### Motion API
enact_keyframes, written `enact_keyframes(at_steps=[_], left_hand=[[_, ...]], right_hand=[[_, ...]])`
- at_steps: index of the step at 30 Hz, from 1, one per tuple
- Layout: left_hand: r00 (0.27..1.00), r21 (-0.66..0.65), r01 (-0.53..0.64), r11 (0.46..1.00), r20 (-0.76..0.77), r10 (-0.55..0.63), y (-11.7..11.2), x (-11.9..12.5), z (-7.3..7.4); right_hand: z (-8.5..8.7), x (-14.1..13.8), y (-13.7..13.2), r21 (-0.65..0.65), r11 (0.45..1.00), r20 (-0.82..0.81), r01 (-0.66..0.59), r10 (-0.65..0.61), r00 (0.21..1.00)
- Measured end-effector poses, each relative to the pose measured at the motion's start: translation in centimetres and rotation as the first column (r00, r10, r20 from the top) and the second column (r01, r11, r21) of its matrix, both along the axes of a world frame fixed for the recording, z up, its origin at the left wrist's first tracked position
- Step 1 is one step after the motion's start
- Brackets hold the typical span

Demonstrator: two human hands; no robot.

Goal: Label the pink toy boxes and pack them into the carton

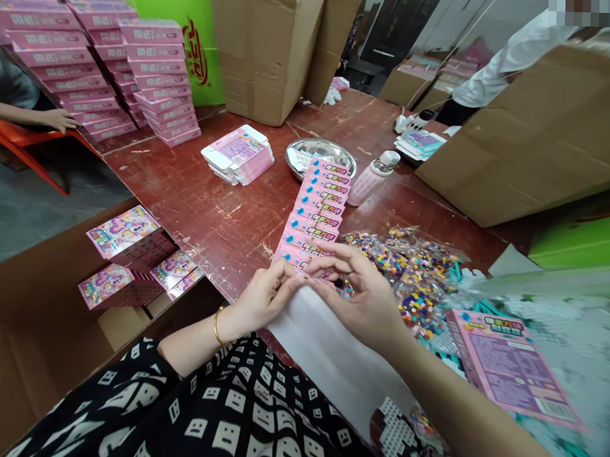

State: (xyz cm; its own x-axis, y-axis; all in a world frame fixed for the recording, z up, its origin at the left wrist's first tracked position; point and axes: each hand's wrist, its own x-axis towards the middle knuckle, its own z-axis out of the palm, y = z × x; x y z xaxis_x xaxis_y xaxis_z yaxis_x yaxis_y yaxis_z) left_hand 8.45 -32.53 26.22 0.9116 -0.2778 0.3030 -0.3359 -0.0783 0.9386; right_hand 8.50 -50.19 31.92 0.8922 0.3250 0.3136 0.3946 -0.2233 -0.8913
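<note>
While pinching at the near end of a fanned row of pink flat cartons (315, 212), caught at the near edge of a worn red table (210, 205). Left hand (262, 297) with thumb and fingers pressed together on the top corner of a white sheet (330, 353). Right hand (370, 297) just beside it, fingertips touching the same edge, fingers half spread; whether gripping or only resting, impossible to tell.

Row laid with its long axis running from the hands to the far side and slightly right, ending at a steel bowl (320, 152). Nearest carton tucked just beyond both sets of fingertips, a shade closer to the right hand. White sheet trailing the opposite way, near and right, toward the lap.

By count: one row of about ten overlapping cartons; one bowl; one pink bottle (371, 179) lying right of it; one stack of flat cartons (237, 154) at far left of the bowl; one heap of bead bags (408, 272) at right; one closed pink box (510, 365) at near right.
</note>
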Motion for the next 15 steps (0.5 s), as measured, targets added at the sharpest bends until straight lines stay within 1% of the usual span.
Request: enact_keyframes(at_steps=[2, 5, 7, 9, 10, 11, 12, 13, 15], left_hand=[[1.000, -0.014, -0.005, 1.000, 0.007, 0.005, 0.0, 0.2, 0.1], [1.000, -0.055, -0.009, 0.998, -0.024, 0.007, 0.3, 0.3, 0.1], [0.996, -0.094, -0.032, 0.995, -0.082, 0.024, 1.0, 0.4, -0.2], [0.980, -0.147, -0.089, 0.985, -0.192, 0.060, 2.1, 0.7, -0.9], [0.961, -0.180, -0.138, 0.974, -0.262, 0.088, 2.7, 1.0, -1.4], [0.933, -0.211, -0.209, 0.955, -0.336, 0.130, 3.5, 1.4, -2.0], [0.895, -0.243, -0.298, 0.923, -0.409, 0.181, 4.3, 1.8, -2.5], [0.848, -0.276, -0.393, 0.877, -0.476, 0.231, 5.1, 2.3, -3.1], [0.754, -0.335, -0.556, 0.760, -0.589, 0.292, 6.7, 3.3, -3.9]], right_hand=[[0.4, -0.2, 0.1, 0.025, 1.000, -0.046, -0.007, 0.008, 0.999], [1.8, 0.4, -0.2, 0.089, 0.996, -0.117, 0.012, -0.002, 0.993], [2.8, 2.3, -1.1, 0.168, 0.979, -0.080, 0.112, -0.100, 0.992], [3.0, 6.0, -2.8, 0.247, 0.942, 0.027, 0.227, -0.241, 0.970], [2.6, 8.4, -3.8, 0.270, 0.926, 0.087, 0.264, -0.297, 0.951], [1.9, 11.1, -4.8, 0.262, 0.924, 0.131, 0.279, -0.321, 0.938], [0.9, 13.8, -5.8, 0.218, 0.936, 0.149, 0.275, -0.310, 0.939], [-0.3, 16.4, -6.6, 0.161, 0.953, 0.138, 0.258, -0.280, 0.950], [-3.0, 21.0, -7.7, 0.040, 0.975, 0.040, 0.220, -0.221, 0.974]])
